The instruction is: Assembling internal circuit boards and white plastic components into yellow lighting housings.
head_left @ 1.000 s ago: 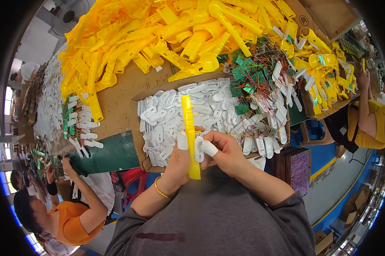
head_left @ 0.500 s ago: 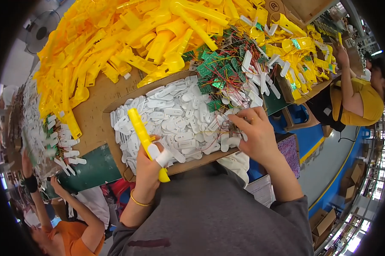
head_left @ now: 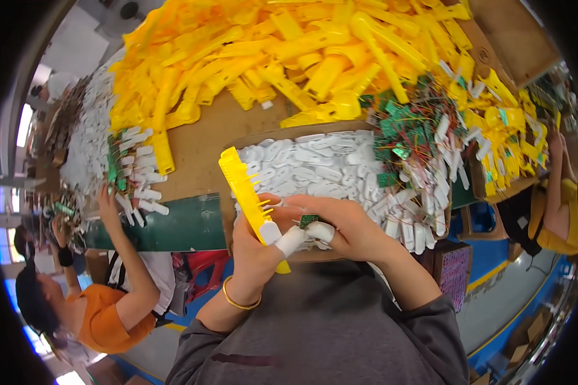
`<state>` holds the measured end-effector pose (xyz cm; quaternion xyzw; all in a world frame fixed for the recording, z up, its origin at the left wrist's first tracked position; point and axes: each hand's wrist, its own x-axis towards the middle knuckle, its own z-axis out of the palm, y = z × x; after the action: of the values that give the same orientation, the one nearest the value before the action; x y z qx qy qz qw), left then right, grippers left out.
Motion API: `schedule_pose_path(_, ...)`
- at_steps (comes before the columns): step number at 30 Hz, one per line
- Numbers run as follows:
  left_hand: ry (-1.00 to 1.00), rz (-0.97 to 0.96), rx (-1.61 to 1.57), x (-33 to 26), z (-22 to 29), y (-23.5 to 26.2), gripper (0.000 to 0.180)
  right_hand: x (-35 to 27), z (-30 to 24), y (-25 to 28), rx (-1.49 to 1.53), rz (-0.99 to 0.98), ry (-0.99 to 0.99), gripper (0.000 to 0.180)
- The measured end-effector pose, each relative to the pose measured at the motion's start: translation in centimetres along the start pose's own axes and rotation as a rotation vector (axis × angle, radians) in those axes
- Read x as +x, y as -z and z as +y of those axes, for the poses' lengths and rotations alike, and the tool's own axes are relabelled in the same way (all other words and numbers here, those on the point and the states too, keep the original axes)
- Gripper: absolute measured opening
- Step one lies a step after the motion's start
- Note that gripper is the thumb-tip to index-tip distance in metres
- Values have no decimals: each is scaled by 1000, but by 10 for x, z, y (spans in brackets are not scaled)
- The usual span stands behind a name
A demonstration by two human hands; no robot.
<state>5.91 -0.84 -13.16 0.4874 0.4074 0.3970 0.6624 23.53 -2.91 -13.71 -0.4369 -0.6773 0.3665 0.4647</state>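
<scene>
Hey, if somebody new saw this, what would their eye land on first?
Most likely the big heap of yellow plastic parts, across the top of the view. Below it, a cardboard box of white pieces sits in the middle. At its near edge, the left hand grips a long yellow part and the right hand holds a small green board.

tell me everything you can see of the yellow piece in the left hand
The yellow piece is long, narrow and slightly glossy, like moulded plastic, with thin prongs sticking out along its right side. It is held at a slant in the left hand, top end leaning left, in front of the heaped white pieces. A white oval piece sits against its lower part; the hand partly hides its lower end. Whether the right hand touches it is unclear.
</scene>
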Motion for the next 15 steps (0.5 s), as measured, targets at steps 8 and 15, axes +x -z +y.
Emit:
schedule_pose_path(8,20,40,-180,0,-3,-11,54,-11,14,1,96,107,-146,25)
schedule_pose_path(15,144,104,-238,15,-15,-15,49,-13,0,1,-265,194,-98,37)
